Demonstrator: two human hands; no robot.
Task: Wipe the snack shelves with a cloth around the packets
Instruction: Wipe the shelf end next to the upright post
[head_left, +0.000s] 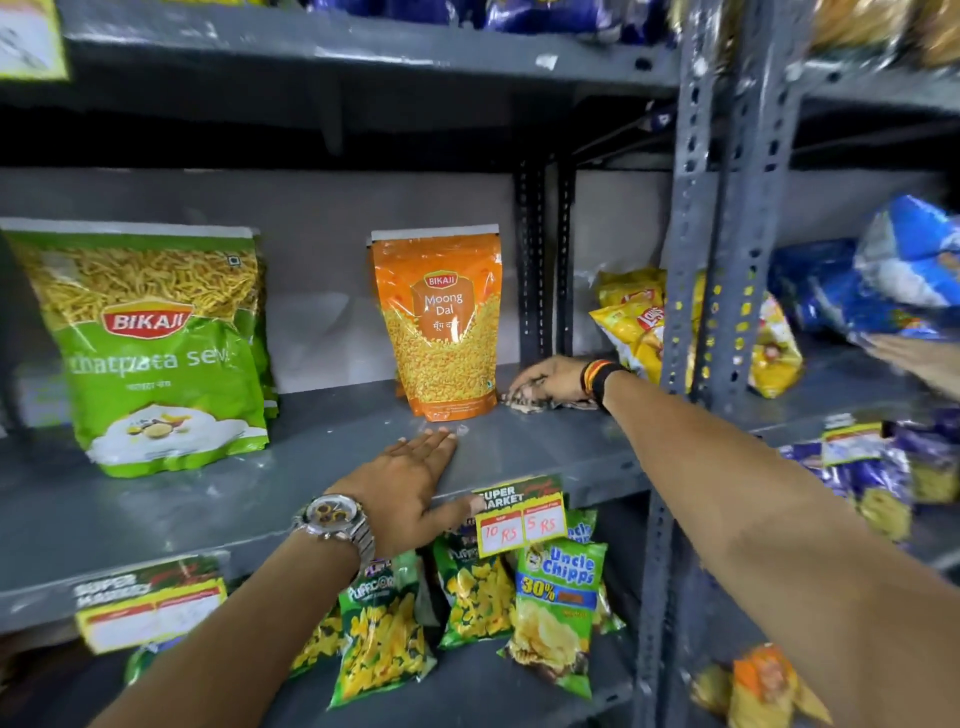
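On the grey metal shelf (545, 452) stand an orange Moong Dal packet (441, 322) and, to its left, a green Bikaji sev packet (156, 353). My right hand (550, 379) reaches to the back right of the shelf, just right of the orange packet, and presses a crumpled patterned cloth (524, 402) flat against the shelf. My left hand (410, 486), with a metal watch at the wrist, lies flat on the shelf's front edge, fingers spread, in front of the orange packet.
A perforated grey upright (727, 260) divides this bay from the right bay, which holds yellow Lays packets (634, 317) and blue packets (893, 280). Price tags (522, 519) hang from the shelf front. Below lie green Puffcorn (384, 639) and Uncle Chipps packets (561, 613). Another hand (919, 364) shows at far right.
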